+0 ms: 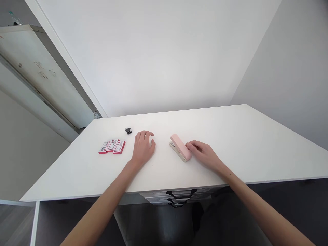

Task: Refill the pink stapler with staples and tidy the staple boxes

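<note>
A pink stapler [180, 147] lies on the white table [230, 143], a little right of the middle. My right hand [203, 153] rests beside it, with the fingertips curled against its near end. My left hand [143, 147] lies palm down on the table left of the stapler, fingers slightly bent, holding nothing. Two small red and white boxes [112, 147] lie side by side to the left of that hand. A small black clip [128, 131] sits just beyond them.
The table stands in a corner of white walls. Below its front edge are drawers with black handles [180, 195]. A white cabinet or door [38, 75] is at the far left.
</note>
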Demonstrator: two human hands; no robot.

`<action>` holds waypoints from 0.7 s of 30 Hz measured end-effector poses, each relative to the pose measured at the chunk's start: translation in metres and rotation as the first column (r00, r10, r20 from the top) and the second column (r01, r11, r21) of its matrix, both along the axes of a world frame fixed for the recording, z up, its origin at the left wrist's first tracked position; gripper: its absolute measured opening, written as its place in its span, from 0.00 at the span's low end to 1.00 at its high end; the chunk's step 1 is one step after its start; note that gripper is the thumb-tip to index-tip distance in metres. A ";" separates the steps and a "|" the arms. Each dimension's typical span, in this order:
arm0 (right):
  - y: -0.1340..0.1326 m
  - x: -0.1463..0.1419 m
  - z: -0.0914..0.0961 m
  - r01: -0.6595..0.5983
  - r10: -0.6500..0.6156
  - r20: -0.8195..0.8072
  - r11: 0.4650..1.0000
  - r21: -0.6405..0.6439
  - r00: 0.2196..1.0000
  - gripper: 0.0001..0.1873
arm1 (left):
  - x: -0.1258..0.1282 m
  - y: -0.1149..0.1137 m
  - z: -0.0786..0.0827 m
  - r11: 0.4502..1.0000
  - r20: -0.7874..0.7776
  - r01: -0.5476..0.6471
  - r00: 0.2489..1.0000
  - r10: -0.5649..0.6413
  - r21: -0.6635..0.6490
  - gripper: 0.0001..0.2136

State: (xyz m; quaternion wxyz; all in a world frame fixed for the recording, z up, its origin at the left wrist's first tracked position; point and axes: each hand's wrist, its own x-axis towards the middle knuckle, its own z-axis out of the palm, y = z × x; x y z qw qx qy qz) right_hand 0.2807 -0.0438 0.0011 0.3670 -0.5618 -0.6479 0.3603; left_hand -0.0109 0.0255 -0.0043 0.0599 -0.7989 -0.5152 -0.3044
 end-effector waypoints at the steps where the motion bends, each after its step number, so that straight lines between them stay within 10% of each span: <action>1: 0.000 0.001 -0.001 0.010 -0.010 -0.011 1.000 0.001 1.000 0.24 | -0.007 -0.005 0.000 0.999 -0.029 -0.046 0.999 0.047 0.022 0.11; 11: 0.004 0.005 -0.014 0.030 -0.026 -0.086 0.998 0.048 0.996 0.23 | -0.087 -0.077 0.006 0.906 -0.159 -0.408 0.907 0.390 -0.108 0.27; 21: -0.005 0.007 -0.002 -0.134 0.138 -0.056 0.989 0.067 0.989 0.21 | -0.022 -0.114 0.015 0.945 -0.041 0.083 0.994 -0.101 -0.315 0.25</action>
